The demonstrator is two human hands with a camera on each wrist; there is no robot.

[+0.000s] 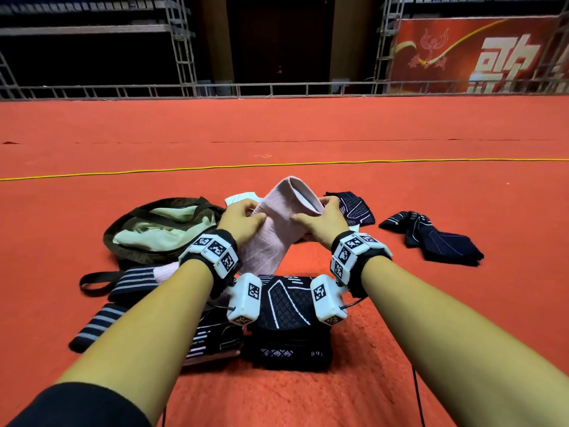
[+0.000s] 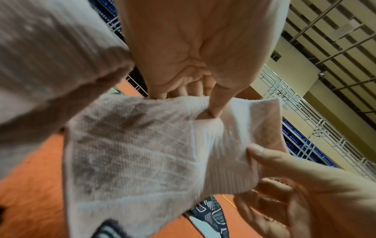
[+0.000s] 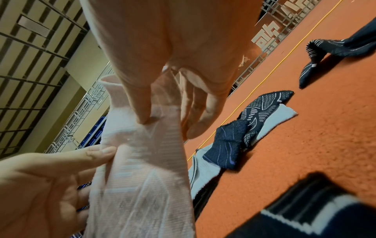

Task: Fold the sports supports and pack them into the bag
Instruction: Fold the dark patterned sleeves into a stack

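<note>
Both hands hold one pale pink knitted sleeve (image 1: 277,223) above the red carpet (image 1: 400,134), with its open cuff tipped up and away from the person. The left hand (image 1: 241,218) pinches the fabric on the left side, thumb on top and fingers curled under; the left wrist view shows the thumb pressed into the ribbed band against the fingers behind it. The right hand (image 1: 323,221) grips the right side near the cuff, thumb laid across the front and fingers wrapped behind the edge. The sleeve's lower end hangs down towards the pile near the person.

The olive bag (image 1: 160,229) lies open on the carpet just left of the left hand, its light green lining showing and a dark strap (image 1: 95,282) trailing towards the person. A small white piece (image 1: 241,197) lies beyond the left hand, partly hidden.

Nearest the person sits a stack of dark navy supports with white patterning (image 1: 286,322), below and between the two wrists. To its left lie navy pieces with pale stripes (image 1: 95,326), partly under the left forearm, with a bit of pink cloth beside them. A dark patterned support (image 1: 357,208) lies just beyond the right hand, resting on something white. Another dark support (image 1: 431,238) lies crumpled well off to the right.

A yellow cord (image 1: 277,164) runs across the carpet farther back.
</note>
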